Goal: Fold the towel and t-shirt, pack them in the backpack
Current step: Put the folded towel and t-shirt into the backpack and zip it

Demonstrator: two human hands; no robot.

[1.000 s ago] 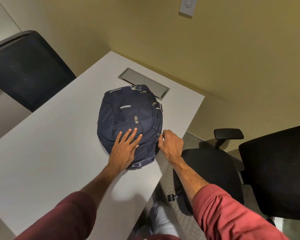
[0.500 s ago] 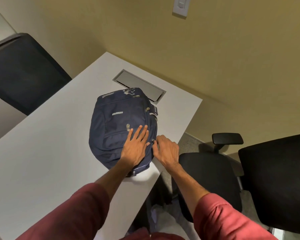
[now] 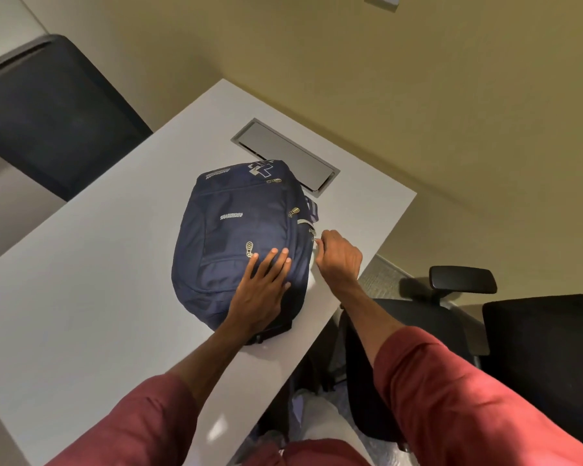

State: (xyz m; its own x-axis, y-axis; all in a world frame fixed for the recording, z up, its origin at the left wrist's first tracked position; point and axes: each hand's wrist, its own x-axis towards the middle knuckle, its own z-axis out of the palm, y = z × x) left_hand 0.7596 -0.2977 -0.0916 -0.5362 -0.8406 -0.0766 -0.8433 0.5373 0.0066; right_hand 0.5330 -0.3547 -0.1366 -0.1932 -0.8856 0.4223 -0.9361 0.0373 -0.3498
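A navy blue backpack [image 3: 236,230] lies flat on the white table [image 3: 91,297], front pockets up, looking full. My left hand [image 3: 261,290] presses flat on its lower right part with fingers spread. My right hand [image 3: 339,255] is at the backpack's right side, fingers curled and pinching a zipper pull [image 3: 313,238] on the side seam. No towel or t-shirt is in view.
A grey cable hatch [image 3: 285,154] is set into the table behind the backpack. One black office chair [image 3: 485,331] stands to the right of the table edge, another [image 3: 48,112] at the far left. A yellow wall lies close behind.
My right hand has slid farther up the backpack's right side along the zipper. My left hand stays pressed on the bag, shifted slightly up.
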